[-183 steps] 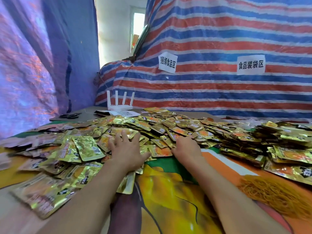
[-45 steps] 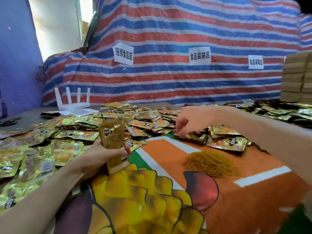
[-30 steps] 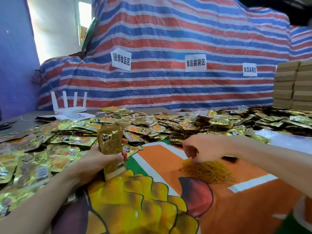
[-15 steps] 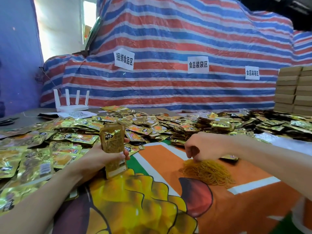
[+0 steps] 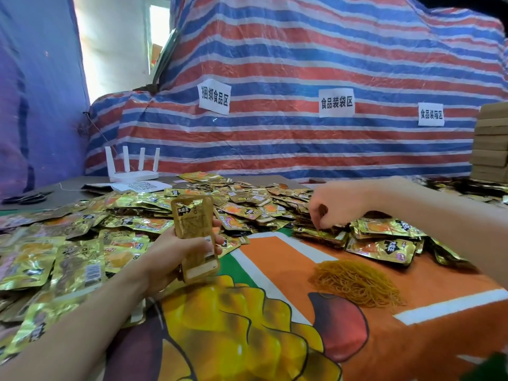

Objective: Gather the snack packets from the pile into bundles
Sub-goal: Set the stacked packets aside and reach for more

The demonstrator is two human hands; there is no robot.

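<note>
**Bundling Station: One Hand Loaded, Other at the Pile**

Closed off at the rear by a red, blue and white striped plastic tarpaulin point(image 5: 302, 64). Laid over the table: an orange cloth printed with yellow fruit point(image 5: 275, 257). Spread across the far and left parts of that cloth: a wide pile of gold foil snack packets point(image 5: 247, 199), loose and overlapping. At the far right edge: a stack of flat brown cardboard boxes point(image 5: 492, 144). On bare cloth just in front of the pile, right of centre: a heap of thin yellow rubber bands point(image 5: 354, 281). Gripped in the left hand point(image 5: 170, 257), fingers wrapped round it: an upright stack of gold packets point(image 5: 192, 218), just in front of the pile. Poised over the pile's near edge: the right hand point(image 5: 327, 204), fingers curled down, tips at the packets. Unable to tell whether anything is pinched there. Behind the pile, to the left: a white router with 4 antennas point(image 5: 134, 176). Fixed to the tarpaulin: 3 white paper signs point(image 5: 336, 103).
</note>
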